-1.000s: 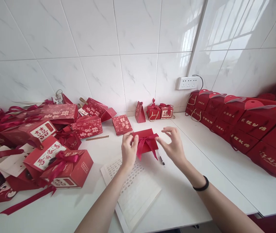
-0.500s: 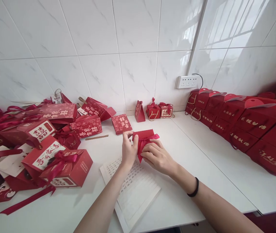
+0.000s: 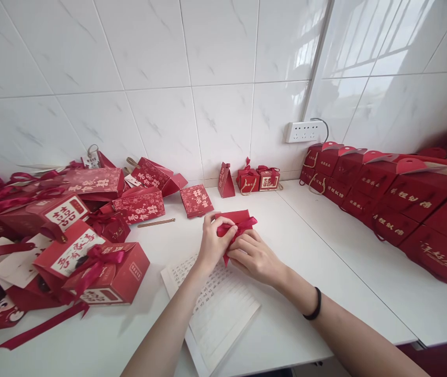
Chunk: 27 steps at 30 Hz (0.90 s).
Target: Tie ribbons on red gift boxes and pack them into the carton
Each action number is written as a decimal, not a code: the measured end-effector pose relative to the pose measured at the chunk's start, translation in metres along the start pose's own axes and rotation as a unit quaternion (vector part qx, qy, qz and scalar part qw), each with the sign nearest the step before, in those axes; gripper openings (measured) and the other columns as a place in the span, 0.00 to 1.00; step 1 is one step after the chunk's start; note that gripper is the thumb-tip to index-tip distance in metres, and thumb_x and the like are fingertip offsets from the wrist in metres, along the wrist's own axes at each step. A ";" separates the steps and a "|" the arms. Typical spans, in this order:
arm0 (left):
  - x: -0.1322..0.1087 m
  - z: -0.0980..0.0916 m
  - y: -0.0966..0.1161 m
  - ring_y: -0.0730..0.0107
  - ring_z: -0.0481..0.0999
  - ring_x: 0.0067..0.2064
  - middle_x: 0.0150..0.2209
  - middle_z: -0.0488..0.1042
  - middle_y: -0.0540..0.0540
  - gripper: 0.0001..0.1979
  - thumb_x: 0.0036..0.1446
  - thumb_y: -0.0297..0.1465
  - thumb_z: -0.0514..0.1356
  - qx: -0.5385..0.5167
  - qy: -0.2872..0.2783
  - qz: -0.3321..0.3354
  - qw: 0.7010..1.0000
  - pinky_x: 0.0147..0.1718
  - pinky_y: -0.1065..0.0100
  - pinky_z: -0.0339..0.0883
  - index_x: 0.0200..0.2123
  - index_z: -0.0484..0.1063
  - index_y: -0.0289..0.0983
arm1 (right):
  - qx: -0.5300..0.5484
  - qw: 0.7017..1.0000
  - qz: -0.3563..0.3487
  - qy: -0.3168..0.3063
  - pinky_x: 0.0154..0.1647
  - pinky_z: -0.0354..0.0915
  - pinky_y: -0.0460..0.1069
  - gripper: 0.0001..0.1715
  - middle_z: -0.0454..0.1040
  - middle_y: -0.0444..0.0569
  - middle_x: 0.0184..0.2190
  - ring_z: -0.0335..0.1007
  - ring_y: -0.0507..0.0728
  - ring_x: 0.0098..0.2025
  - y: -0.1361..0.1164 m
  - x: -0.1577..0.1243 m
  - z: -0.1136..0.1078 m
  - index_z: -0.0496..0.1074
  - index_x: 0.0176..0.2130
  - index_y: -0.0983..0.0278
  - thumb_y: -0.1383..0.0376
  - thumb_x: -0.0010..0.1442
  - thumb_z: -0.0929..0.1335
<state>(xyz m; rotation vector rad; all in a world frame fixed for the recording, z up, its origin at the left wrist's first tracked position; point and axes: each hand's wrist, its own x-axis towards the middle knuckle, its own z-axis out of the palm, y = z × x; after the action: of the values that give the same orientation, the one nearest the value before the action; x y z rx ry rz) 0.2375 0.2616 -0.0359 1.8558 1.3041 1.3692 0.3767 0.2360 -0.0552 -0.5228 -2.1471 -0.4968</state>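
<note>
A: Hand pose?
B: Both forearms reach forward and meet. Left hand (image 3: 213,242) has its grip pinched on the ribbon (image 3: 243,225). Right hand (image 3: 257,256) lies fingers-forward against it, and I can't tell whether its grip holds anything.
A: Box?
B: Red box (image 3: 237,214) lies flat mid-worktop (image 3: 294,246), long axis left-right. Its near half is hidden by the hands.

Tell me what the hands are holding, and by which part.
The left hand pinches the ribbon at its bow, on top of the red box. The right hand grips the box's near side, just below the bow.
</note>
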 end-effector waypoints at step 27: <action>0.001 0.002 0.001 0.59 0.64 0.55 0.45 0.64 0.45 0.01 0.51 0.30 0.62 -0.020 0.004 -0.034 0.999 0.57 0.56 0.56 0.28 0.74 0.39 | 0.303 0.742 0.487 -0.348 0.22 0.56 0.46 0.21 0.67 0.44 0.16 0.61 0.51 0.19 0.041 0.005 -0.057 0.67 0.18 0.64 0.55 0.55 0.66</action>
<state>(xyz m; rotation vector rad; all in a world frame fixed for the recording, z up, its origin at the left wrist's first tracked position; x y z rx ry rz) 0.2403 0.2622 -0.0352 1.7652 1.3219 1.3588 0.4329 0.2419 -0.0127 -1.4529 -2.1027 1.1108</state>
